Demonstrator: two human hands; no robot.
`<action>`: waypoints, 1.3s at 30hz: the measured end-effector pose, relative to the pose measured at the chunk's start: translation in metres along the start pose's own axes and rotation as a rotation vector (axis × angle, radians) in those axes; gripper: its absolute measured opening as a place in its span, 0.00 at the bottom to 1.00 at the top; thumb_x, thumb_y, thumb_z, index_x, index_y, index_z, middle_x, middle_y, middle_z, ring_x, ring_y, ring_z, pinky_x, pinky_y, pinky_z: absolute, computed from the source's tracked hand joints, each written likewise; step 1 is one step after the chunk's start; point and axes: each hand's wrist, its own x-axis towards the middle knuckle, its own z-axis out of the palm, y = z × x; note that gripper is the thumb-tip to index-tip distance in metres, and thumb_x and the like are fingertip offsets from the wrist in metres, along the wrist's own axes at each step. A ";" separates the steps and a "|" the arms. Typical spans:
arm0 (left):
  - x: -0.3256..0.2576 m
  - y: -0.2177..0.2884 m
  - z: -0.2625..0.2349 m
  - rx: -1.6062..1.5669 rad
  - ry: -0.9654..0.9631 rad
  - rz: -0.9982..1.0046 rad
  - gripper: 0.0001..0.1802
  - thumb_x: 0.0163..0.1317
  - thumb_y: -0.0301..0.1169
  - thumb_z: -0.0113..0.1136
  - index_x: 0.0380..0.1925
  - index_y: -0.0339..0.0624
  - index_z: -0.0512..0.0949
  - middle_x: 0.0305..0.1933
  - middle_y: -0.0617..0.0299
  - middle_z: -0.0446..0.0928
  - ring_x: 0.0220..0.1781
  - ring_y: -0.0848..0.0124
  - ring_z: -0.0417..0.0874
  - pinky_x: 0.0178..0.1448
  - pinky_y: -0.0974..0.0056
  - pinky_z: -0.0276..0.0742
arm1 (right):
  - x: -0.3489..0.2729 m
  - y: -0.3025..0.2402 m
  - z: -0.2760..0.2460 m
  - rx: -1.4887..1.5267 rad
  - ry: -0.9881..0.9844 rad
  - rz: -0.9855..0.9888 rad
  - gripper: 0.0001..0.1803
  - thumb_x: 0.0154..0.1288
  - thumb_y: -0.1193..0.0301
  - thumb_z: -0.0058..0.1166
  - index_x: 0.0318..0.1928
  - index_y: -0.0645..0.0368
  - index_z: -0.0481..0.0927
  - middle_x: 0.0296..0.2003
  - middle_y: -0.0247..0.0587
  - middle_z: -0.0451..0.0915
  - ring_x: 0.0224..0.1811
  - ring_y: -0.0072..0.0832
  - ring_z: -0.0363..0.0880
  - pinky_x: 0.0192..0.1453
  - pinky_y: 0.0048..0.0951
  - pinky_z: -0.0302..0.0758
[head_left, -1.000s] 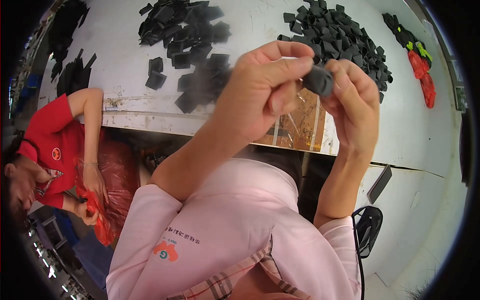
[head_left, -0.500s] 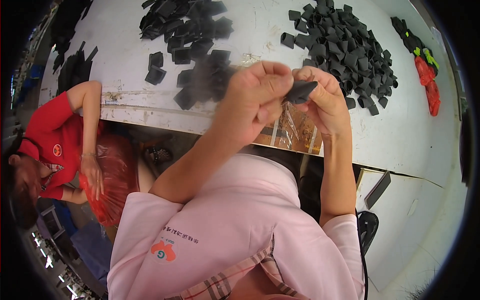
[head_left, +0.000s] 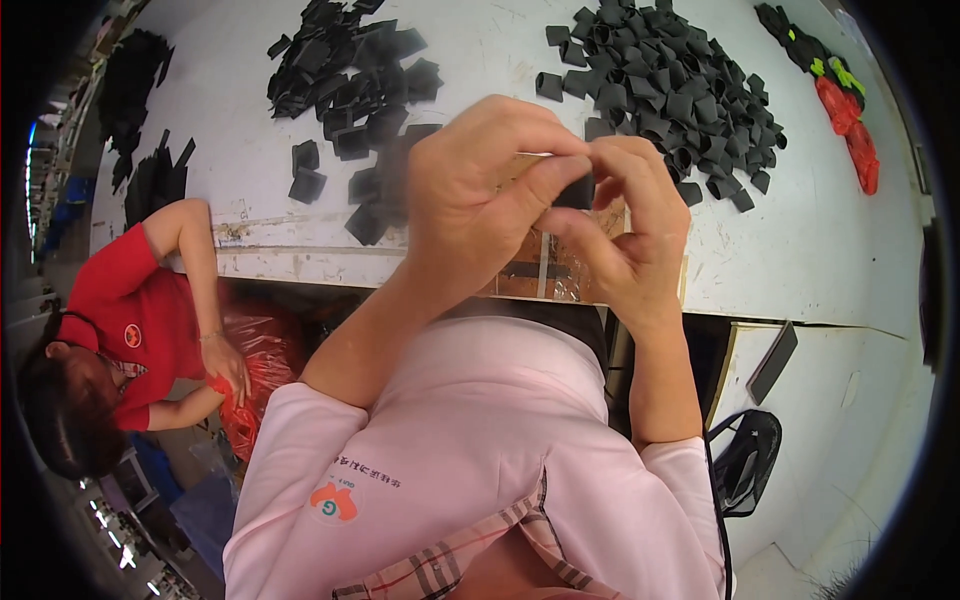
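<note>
Between my hands is a small black tube-like piece (head_left: 573, 192) of soft, flat-looking material, held above the table's near edge. My left hand (head_left: 480, 190) is closed, its thumb and fingers pinching the piece from the left. From the right, my right hand (head_left: 640, 225) grips it as well, thumb below and curled fingers above. Part of the piece is hidden behind my fingers. Beyond my left hand lies a loose pile of flat black pieces (head_left: 350, 75). A heap of open black tube-like pieces (head_left: 680, 95) lies beyond my right hand.
A person in a red shirt (head_left: 135, 310) sits at the left, hands on a red plastic bag (head_left: 262, 350). Dark strips (head_left: 158, 182) lie at the white table's (head_left: 480, 50) left end. Red and black bundles (head_left: 845, 115) lie far right. A dark flat bar (head_left: 773, 363) rests at right.
My right fingers have curled over the black piece, and both hands have turned around it. The seated person has leaned and shifted their hands on the red bag. The view has shifted slightly.
</note>
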 end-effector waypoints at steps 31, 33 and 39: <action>-0.009 -0.003 -0.009 -0.009 0.026 -0.150 0.04 0.51 0.20 0.57 0.28 0.33 0.76 0.29 0.59 0.76 0.29 0.75 0.75 0.35 0.74 0.71 | 0.002 -0.007 -0.007 0.063 -0.026 0.160 0.06 0.48 0.75 0.58 0.30 0.61 0.79 0.22 0.35 0.76 0.23 0.23 0.71 0.24 0.21 0.66; -0.018 -0.011 -0.008 -0.160 0.056 -0.205 0.03 0.51 0.20 0.57 0.28 0.33 0.76 0.30 0.60 0.76 0.30 0.76 0.75 0.35 0.74 0.71 | 0.003 -0.007 -0.004 0.017 -0.064 0.154 0.06 0.48 0.75 0.59 0.30 0.61 0.79 0.22 0.35 0.75 0.22 0.24 0.71 0.23 0.21 0.66; -0.012 -0.014 -0.001 -0.393 0.051 -0.275 0.04 0.54 0.19 0.55 0.30 0.32 0.76 0.32 0.59 0.75 0.32 0.77 0.74 0.36 0.75 0.69 | -0.004 0.008 0.004 -0.068 0.035 0.014 0.05 0.47 0.75 0.58 0.28 0.59 0.79 0.22 0.35 0.74 0.22 0.27 0.70 0.24 0.25 0.66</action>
